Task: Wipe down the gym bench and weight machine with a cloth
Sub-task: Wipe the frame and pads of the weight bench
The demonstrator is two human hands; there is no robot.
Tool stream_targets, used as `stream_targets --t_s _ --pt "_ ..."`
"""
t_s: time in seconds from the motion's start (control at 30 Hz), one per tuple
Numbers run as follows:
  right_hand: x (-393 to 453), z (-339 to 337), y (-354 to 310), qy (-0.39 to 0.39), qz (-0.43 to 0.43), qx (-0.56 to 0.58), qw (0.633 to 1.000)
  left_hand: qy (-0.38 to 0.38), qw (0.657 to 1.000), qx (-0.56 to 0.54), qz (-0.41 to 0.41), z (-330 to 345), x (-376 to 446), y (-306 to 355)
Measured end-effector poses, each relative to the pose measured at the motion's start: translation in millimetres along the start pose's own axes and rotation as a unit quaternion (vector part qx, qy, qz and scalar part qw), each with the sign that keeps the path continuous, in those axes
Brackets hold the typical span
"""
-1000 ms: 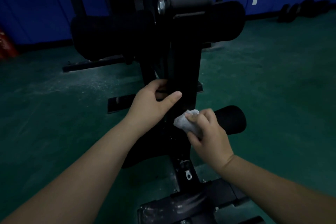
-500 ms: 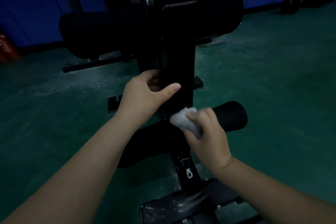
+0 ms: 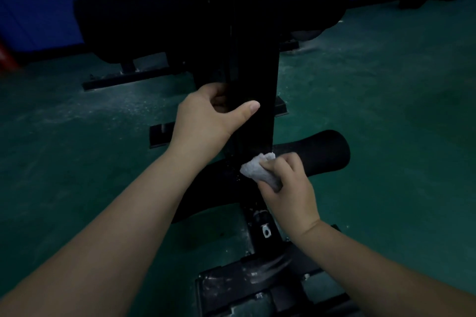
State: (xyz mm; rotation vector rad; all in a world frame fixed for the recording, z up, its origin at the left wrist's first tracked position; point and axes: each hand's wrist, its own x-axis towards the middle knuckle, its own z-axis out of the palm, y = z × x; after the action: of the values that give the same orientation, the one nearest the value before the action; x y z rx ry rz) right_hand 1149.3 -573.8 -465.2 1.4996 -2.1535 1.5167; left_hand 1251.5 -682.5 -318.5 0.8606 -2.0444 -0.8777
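My right hand [image 3: 288, 185], gripping the cloth [image 3: 257, 171], has slid slightly down the post [image 3: 253, 59] my left hand [image 3: 208, 117] clasps, so wiping progresses.

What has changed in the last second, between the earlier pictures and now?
Very little. The camera view shifted a bit, so the upright black bar sits slightly differently in frame. The right hand holds the white cloth against the bar's lower end, just as before, and may have edged slightly along it. The left hand keeps gripping the bar higher up, thumb across its front. Nothing was taken hold of or let go.
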Motion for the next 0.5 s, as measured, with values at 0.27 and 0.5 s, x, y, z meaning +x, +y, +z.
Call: stream_targets --t_s 0.27,0.5 --pt "-37 16 14 -0.027 0.119 -0.033 0.992 -0.114 0.993 0.029 -0.014 -7 -21 -55" --pt "-40 36 0 0.077 0.228 0.091 0.966 -0.218 0.908 0.357 -0.005 -8 -43 -115"
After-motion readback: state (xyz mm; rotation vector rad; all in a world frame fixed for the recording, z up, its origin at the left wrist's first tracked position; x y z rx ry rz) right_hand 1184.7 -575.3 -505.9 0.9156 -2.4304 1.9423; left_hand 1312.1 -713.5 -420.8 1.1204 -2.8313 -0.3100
